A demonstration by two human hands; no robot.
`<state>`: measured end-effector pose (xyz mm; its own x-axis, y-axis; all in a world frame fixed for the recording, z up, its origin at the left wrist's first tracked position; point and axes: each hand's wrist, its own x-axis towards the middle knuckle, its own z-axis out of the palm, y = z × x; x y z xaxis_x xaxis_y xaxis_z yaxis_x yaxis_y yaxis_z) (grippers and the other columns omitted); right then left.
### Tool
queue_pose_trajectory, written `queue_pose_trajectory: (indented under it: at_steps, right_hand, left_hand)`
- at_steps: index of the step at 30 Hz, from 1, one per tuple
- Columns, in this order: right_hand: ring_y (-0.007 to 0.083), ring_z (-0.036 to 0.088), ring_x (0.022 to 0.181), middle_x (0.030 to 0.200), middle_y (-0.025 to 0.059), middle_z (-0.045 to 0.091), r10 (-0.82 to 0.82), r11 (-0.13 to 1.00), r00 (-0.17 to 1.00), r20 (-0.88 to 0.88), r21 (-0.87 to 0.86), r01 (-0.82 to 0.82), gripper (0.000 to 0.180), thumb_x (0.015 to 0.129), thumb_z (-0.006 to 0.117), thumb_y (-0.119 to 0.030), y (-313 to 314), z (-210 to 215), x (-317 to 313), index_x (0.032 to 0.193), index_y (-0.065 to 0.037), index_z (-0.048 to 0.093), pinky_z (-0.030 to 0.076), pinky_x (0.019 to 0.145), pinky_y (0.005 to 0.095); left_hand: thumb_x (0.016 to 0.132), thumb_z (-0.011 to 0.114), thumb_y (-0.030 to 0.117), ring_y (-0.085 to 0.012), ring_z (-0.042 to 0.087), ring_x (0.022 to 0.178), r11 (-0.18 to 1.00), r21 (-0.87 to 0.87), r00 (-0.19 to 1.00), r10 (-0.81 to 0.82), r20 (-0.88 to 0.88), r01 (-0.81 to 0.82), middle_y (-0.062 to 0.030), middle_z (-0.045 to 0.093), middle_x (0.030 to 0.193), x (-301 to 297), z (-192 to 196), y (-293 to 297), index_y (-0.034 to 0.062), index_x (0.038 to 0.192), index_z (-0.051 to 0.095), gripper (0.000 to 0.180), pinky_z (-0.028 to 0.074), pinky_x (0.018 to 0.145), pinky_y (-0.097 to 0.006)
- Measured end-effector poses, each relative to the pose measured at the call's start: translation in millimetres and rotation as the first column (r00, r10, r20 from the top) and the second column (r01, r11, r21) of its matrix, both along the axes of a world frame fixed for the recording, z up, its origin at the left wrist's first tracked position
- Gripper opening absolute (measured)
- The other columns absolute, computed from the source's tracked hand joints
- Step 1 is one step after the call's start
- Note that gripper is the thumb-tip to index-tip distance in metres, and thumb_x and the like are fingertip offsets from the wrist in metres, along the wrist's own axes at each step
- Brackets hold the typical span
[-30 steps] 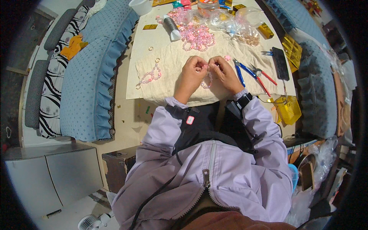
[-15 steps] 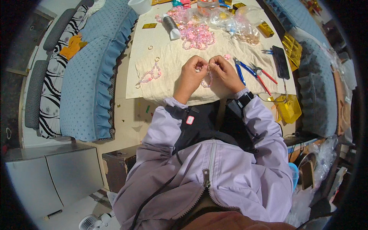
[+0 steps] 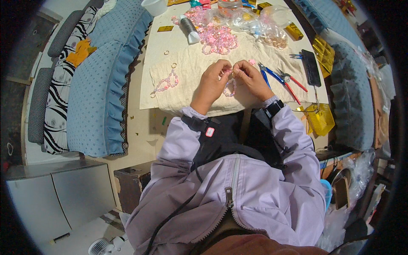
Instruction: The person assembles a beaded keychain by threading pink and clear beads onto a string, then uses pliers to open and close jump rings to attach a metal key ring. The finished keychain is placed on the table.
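Observation:
My left hand (image 3: 213,80) and my right hand (image 3: 250,79) meet over a cream cloth (image 3: 195,68) on the table. Both pinch a short string of pink beads (image 3: 230,87) that hangs in a loop between the fingertips. A finished pink bead piece with a gold ring (image 3: 167,82) lies on the cloth to the left of my left hand. Blue-handled pliers (image 3: 272,76) and red-handled pliers (image 3: 292,81) rest just right of my right hand. I wear a lilac jacket and a dark watch on the right wrist.
A heap of pink beads (image 3: 214,32), a grey spool (image 3: 188,29) and clear bags (image 3: 272,29) lie at the table's far side. A black phone (image 3: 311,67) and a yellow box (image 3: 319,120) are at right. Blue cushioned sofas (image 3: 104,85) flank the table.
Both hands stayed together over the cloth, with small finger shifts on the bead string. Nothing else on the table has moved.

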<state>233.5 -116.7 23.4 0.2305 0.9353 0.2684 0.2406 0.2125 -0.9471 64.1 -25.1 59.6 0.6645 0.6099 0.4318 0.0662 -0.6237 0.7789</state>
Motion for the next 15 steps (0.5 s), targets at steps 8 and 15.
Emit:
queue_pose_trajectory:
  at_steps: [8, 15]
  right_hand:
    - [0.0186, 0.060, 0.086, 0.096, 0.0104, 0.058, -0.184, 0.979, 0.951, 0.249, 0.134, 0.154, 0.017, 0.105, 0.057, -0.016, -2.5, 3.9, -8.4, 0.115, -0.003, 0.054, 0.050, 0.075, 0.0315]
    - [0.0272, 0.062, 0.089, 0.103, 0.0136, 0.058, -0.202, 0.968, 0.907, 0.369, 0.217, 0.128, 0.017, 0.101, 0.060, -0.010, -6.5, 27.2, -14.0, 0.115, -0.003, 0.053, 0.051, 0.077, 0.0349]
  left_hand:
    - [0.096, 0.061, 0.006, -0.0242, 0.066, 0.099, 0.996, -0.089, 0.997, 0.001, 0.079, 0.006, -0.0120, 0.067, 0.104, 0.7, -3.3, -10.3, 0.0028, 0.115, 0.061, 0.019, 0.052, 0.087, -0.033]
    - [0.101, 0.059, 0.019, -0.0114, 0.062, 0.095, 0.761, -0.572, 0.941, -0.147, 0.305, 0.305, -0.0014, 0.066, 0.106, 5.6, -10.7, 6.5, 0.0039, 0.117, 0.063, 0.022, 0.046, 0.087, -0.025]
